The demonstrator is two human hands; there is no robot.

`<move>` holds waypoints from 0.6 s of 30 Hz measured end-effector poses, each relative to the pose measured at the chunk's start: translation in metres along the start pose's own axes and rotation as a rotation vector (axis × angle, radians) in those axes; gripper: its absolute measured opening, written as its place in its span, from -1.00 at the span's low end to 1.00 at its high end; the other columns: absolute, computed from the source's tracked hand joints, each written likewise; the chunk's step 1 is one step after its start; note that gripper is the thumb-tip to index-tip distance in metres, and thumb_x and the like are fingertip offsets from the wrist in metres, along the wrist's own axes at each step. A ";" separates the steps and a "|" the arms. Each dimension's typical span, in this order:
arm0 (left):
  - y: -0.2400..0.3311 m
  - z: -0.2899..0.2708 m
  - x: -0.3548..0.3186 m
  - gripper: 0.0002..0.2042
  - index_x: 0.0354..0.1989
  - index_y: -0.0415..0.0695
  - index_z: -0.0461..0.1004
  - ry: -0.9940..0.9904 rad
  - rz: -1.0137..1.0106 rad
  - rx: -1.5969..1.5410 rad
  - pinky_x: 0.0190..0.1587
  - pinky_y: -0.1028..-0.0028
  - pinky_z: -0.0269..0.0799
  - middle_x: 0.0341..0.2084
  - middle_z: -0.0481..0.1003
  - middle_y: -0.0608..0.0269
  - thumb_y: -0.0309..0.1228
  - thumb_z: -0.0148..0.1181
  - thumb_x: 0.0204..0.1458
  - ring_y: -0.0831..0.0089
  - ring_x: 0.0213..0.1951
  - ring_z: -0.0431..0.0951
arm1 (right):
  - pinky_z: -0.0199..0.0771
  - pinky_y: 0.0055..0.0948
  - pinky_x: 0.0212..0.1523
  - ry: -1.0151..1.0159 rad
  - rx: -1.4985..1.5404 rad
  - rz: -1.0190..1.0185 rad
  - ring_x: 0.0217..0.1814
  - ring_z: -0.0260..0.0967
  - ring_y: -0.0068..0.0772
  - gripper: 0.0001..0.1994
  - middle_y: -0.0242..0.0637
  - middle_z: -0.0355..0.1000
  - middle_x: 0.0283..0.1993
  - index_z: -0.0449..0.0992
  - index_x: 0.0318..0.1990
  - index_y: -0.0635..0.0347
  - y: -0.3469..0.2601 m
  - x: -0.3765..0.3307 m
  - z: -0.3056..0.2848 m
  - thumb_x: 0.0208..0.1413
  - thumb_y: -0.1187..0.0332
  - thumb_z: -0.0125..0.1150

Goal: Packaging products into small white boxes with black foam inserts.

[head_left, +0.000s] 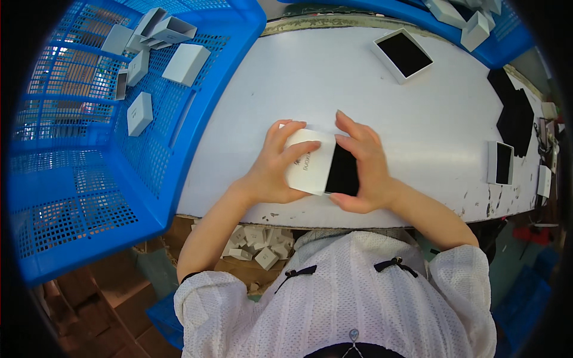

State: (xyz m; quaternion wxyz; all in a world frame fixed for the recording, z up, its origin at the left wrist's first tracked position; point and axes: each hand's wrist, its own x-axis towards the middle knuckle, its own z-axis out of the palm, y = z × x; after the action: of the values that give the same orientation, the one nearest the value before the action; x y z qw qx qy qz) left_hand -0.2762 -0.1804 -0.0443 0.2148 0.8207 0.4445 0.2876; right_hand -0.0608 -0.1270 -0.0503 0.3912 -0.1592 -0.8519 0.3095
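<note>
Near the front edge of the white table, my left hand (262,170) grips a white box lid (310,170) with dark print on its top. Its fingers curl over the far edge of the lid. My right hand (375,173) is closed around the sides of a box base with a black insert (342,172), thumb and fingers at opposite edges. Lid and base meet side by side; whether the lid overlaps the base, I cannot tell. The outer side of the base is hidden behind my right hand.
A big blue plastic basket (206,113) at the left holds several white boxes (186,64). On the table lie an open white box with black inside (404,55), a smaller one (501,163) and black sheets (517,119). Small white boxes (266,256) sit below the table edge.
</note>
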 end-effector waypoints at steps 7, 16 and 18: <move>0.037 -0.011 -0.036 -0.12 0.16 -0.08 0.17 -0.042 -0.265 -0.002 0.20 -0.04 -0.06 0.11 0.11 -0.07 -0.27 0.45 -0.49 -0.15 0.15 0.06 | -0.13 0.03 0.23 -0.162 0.091 -0.086 0.31 0.00 0.00 -0.24 0.10 0.02 0.30 0.21 0.18 0.12 -0.012 0.022 0.031 -0.23 0.04 0.28; -0.016 -0.156 -0.015 -0.07 0.27 -0.01 0.12 -0.017 -0.513 0.259 0.22 0.08 0.01 0.20 0.14 -0.06 -0.17 0.47 -0.39 -0.05 0.25 0.07 | 0.15 -0.12 0.08 -0.121 -1.124 0.399 0.15 0.15 0.01 -0.41 0.02 0.26 0.08 0.35 0.06 0.23 0.082 0.041 -0.091 -0.13 0.10 0.29; -0.090 -0.169 0.005 -0.08 0.27 -0.06 0.11 0.089 -0.516 0.586 0.21 0.09 0.05 0.22 0.12 -0.09 -0.06 0.43 -0.34 -0.03 0.25 0.08 | 0.24 -0.18 0.03 -0.204 -1.071 0.512 0.09 0.23 0.01 -0.42 0.03 0.31 0.03 0.36 0.04 0.27 0.067 0.048 -0.081 -0.10 0.09 0.27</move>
State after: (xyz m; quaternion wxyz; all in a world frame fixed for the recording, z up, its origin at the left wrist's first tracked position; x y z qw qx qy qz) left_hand -0.4403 -0.1137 0.0274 0.0169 0.6953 0.7084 0.1205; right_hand -0.0276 -0.0190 -0.0264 0.0861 -0.5037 -0.8572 -0.0644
